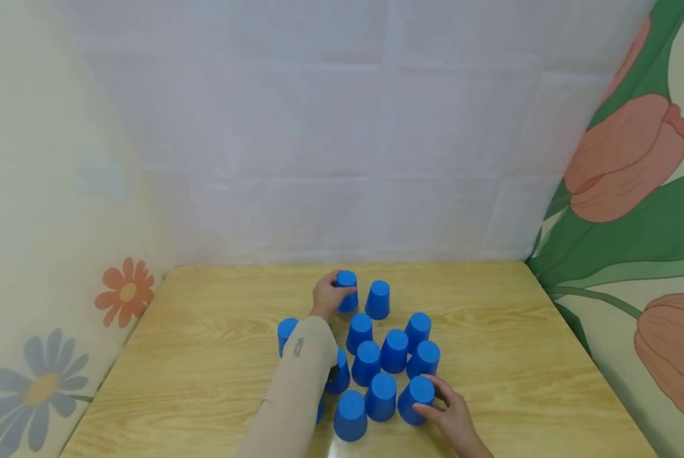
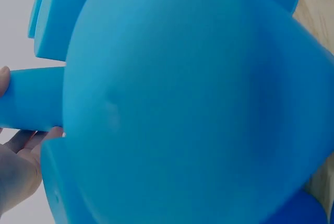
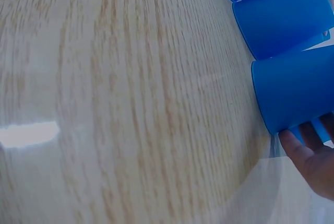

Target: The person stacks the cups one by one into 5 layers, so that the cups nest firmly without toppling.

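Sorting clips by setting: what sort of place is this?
Probably a staged indoor tabletop set: a creased white sheet as backdrop behind a wood-grain table, with flower-patterned walls on both sides.

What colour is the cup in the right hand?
The cup in the right hand is plain blue; it shows best in the head view.

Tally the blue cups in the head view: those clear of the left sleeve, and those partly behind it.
Blue cups clear of the left sleeve: 10
Blue cups partly behind it: at least 3
Total: at least 13; the sleeve may hide more
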Motion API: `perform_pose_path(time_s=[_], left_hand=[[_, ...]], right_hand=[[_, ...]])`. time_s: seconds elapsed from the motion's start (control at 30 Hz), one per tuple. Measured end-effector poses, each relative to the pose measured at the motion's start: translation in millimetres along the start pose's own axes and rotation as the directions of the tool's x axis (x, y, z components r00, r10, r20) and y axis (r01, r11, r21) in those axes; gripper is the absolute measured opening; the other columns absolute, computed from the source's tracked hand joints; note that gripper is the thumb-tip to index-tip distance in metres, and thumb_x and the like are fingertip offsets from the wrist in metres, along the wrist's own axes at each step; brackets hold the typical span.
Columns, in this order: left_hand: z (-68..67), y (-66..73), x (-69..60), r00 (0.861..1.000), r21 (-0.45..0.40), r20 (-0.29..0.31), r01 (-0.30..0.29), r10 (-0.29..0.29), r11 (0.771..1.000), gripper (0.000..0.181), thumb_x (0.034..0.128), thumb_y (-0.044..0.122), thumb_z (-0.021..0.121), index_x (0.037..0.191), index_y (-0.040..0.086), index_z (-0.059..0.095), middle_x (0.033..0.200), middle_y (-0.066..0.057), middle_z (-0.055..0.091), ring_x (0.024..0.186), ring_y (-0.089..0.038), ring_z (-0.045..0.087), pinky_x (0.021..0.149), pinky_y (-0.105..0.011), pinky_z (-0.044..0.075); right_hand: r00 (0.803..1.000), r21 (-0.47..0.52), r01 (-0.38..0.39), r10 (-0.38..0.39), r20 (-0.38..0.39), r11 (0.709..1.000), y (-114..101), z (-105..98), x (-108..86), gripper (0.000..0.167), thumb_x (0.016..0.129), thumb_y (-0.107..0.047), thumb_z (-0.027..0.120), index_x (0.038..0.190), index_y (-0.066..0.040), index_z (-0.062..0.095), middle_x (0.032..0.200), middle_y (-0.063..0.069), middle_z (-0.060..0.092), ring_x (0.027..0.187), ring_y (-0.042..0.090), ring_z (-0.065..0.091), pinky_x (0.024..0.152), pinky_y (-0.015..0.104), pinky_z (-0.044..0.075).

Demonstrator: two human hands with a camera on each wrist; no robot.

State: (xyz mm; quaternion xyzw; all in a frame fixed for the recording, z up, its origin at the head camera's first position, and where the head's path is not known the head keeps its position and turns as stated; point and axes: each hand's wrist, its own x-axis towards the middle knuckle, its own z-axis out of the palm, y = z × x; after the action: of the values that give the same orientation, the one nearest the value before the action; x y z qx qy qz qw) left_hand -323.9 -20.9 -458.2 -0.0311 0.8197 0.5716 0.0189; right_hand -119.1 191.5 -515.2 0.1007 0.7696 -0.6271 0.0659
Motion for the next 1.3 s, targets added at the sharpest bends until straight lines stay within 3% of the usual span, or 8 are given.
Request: perform_pose_path(time_s=[0.47, 0.93, 1.3], left_hand=[[17.3, -3.0, 3.2, 1.000, 0.080, -0.007, 0.030, -0.030, 0.996, 0.050, 0.0738, 0.010, 0.067, 0.120, 0.005, 0.050, 0.119, -0.014, 0.049, 0.112, -0.031, 0.041, 0.091, -0.043, 0.034], [21.5, -5.5, 3.4, 0.996, 0.110, -0.019, 0.091, -0.089, 0.990, 0.054, 0.0733, 0.008, 0.067, 0.123, 0.005, 0.046, 0.122, -0.016, 0.046, 0.114, -0.032, 0.038, 0.092, -0.044, 0.032], [23.3, -1.2, -7.6, 0.994, 0.098, -0.019, 0.106, -0.105, 0.989, 0.054, 0.0774, 0.008, 0.064, 0.126, 0.003, 0.042, 0.126, -0.016, 0.042, 0.117, -0.032, 0.035, 0.093, -0.043, 0.031]], right_hand=[[1.000, -0.019, -0.001, 0.001, -0.009, 1.000, 5, -3, -0.2, 0.063, 0.071, -0.026, 0.070, 0.124, -0.003, 0.044, 0.122, 0.020, 0.044, 0.108, 0.036, 0.041, 0.082, 0.044, 0.042], [1.000, -0.006, 0.012, -0.012, -0.018, 1.000, 0, -2, -0.3, 0.063, 0.070, -0.027, 0.071, 0.123, -0.003, 0.046, 0.121, 0.019, 0.045, 0.108, 0.035, 0.041, 0.083, 0.043, 0.041], [1.000, -0.026, 0.020, -0.020, 0.000, 0.999, 2, -2, 0.0, 0.064, 0.070, -0.028, 0.070, 0.124, -0.003, 0.045, 0.122, 0.020, 0.044, 0.108, 0.036, 0.041, 0.082, 0.042, 0.042]])
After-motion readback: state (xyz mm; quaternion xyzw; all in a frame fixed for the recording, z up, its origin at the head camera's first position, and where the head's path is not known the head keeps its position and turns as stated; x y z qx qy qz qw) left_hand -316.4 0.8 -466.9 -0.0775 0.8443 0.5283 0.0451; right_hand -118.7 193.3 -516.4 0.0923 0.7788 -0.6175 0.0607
